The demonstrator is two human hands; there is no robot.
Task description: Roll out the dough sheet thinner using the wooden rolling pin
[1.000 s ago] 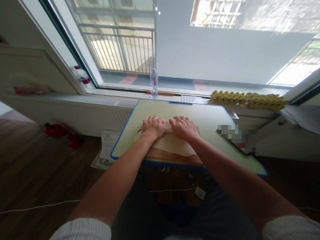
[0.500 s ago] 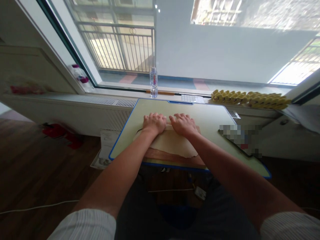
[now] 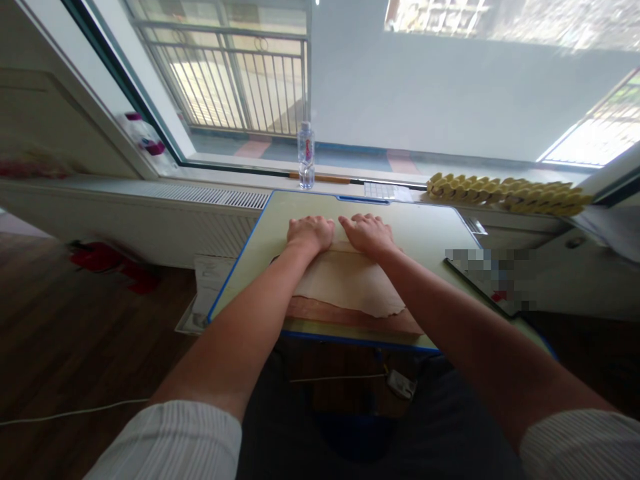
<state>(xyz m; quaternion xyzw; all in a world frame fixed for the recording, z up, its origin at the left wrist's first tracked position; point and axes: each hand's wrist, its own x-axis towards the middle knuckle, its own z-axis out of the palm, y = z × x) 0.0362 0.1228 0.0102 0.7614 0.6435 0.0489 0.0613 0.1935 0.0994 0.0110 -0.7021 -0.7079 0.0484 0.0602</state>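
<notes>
Board [image 3: 350,317] of reddish wood lies mid-frame, bearing a dough sheet [image 3: 350,280], already flattened though ragged-edged; what remains is unclear. At its far end rest the left hand [image 3: 311,232] and right hand [image 3: 369,233], fingers bent; whether they grasp anything cannot be told.

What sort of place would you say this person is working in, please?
Probably an ordinary indoor room, perhaps an office or classroom, though I cannot say which: a small desk stands by a large window, with a ribbed radiator along the wall below.
</notes>
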